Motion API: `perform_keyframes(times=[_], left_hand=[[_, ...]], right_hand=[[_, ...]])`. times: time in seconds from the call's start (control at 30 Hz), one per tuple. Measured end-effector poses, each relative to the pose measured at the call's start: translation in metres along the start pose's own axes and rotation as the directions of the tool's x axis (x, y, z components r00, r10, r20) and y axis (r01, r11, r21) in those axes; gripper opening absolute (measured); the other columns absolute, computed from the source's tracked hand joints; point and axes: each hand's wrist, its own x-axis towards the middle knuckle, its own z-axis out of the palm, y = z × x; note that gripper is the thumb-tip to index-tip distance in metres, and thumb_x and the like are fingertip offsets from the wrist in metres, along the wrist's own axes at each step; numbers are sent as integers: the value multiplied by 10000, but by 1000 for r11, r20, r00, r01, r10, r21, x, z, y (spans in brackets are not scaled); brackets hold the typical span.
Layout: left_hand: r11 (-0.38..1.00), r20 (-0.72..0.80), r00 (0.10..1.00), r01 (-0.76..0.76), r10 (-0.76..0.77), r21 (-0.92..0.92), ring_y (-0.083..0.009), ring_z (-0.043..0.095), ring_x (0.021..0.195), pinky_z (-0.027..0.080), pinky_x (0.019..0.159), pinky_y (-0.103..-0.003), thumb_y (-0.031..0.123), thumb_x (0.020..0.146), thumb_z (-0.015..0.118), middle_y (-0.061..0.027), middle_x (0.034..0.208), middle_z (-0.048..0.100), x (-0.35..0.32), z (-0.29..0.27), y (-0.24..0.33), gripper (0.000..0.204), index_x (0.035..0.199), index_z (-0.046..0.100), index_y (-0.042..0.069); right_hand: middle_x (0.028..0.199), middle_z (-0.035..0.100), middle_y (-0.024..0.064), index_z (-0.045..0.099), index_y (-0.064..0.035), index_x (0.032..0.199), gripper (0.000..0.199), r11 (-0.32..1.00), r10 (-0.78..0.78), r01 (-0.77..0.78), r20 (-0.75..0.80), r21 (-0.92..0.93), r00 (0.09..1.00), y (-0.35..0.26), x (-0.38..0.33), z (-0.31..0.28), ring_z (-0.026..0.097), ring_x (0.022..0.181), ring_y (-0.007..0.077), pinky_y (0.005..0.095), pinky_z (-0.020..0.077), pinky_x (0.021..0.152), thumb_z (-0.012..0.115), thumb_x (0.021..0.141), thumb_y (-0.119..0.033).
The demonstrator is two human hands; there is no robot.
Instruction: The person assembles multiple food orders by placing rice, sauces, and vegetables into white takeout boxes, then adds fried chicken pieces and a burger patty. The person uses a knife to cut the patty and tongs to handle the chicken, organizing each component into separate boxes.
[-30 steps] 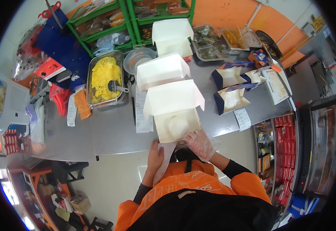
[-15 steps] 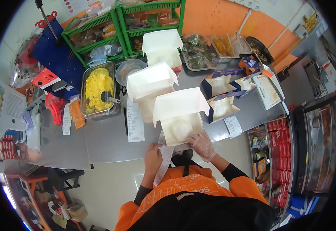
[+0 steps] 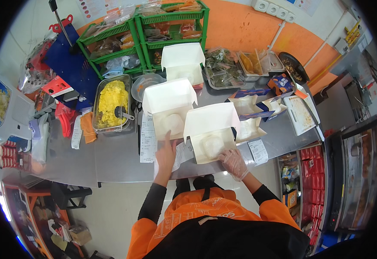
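Observation:
My bare left hand [image 3: 166, 159] reaches over the table's front edge, index finger stretched toward the front of the middle white carton box [image 3: 167, 96]. A long paper receipt [image 3: 183, 153] runs under this hand and appears held by its other fingers, which are partly hidden. In a clear plastic glove, my right hand [image 3: 233, 164] grips the front right corner of the nearest white carton box [image 3: 211, 121]. Both boxes have raised lids and each contains a rounded white mound [image 3: 212, 146], possibly rice. A third open white box [image 3: 183, 58] stands behind them.
Left of the boxes are a tray of yellow food [image 3: 112, 101] and another receipt [image 3: 147, 140]. Dark blue cartons [image 3: 248, 105], a receipt [image 3: 258, 151] and a white cutting board [image 3: 299, 108] lie right. Green racks [image 3: 171, 17] and a tray of bagged greens [image 3: 223, 71] stand behind.
My left hand has moved up from the table edge with the receipt, and its index finger now extends toward the middle box. The nearest box and my right hand have shifted slightly right.

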Motion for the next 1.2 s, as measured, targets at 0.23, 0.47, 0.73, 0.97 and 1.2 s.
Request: perform_keyframes(times=[0.23, 0.47, 0.73, 0.97, 1.2], left_hand=[[992, -10, 997, 77, -76, 98, -338, 611, 531, 463, 481, -433, 362, 909, 551, -92, 583, 614, 5, -14, -25, 210, 873, 593, 159], [959, -117, 972, 177, -206, -222, -224, 530, 455, 394, 456, -348, 283, 898, 605, -66, 546, 563, -4, -56, -34, 210, 934, 546, 84], [690, 71, 817, 527, -572, -497, -218, 532, 523, 393, 507, -337, 249, 934, 557, -132, 634, 569, -69, -27, -32, 260, 906, 519, -6], [655, -37, 754, 543, -655, -525, -237, 584, 707, 436, 625, -372, 313, 960, 495, -187, 758, 611, -76, -31, -64, 355, 910, 544, -35], [363, 365, 719, 642, -592, -676, -121, 551, 709, 448, 625, -292, 346, 949, 511, -61, 777, 612, -117, -128, -73, 378, 920, 620, -14]], right_hand=[[932, 559, 24, 604, -177, 925, 145, 1000, -7, 8, -35, 30, 999, 4, 11, 1, 552, 932, 220, 378, 408, 835, 549, 798, -136], [940, 560, 39, 613, -162, 942, 170, 1000, 7, -6, -81, 10, 997, 2, 47, 1, 551, 939, 224, 394, 395, 847, 539, 795, -120], [1062, 559, 128, 568, -86, 1134, 315, 966, 155, -101, -223, 236, 963, -86, 91, -39, 534, 1017, 297, 430, 405, 880, 528, 821, -85], [1018, 580, 125, 542, -60, 1186, 385, 949, -48, 82, -117, 306, 992, -127, 169, 24, 610, 878, 303, 402, 497, 740, 577, 813, -147], [895, 619, 175, 557, 8, 1104, 300, 884, -265, 5, 491, 468, 830, -158, 135, -45, 630, 788, 297, 405, 500, 706, 542, 887, -199]])
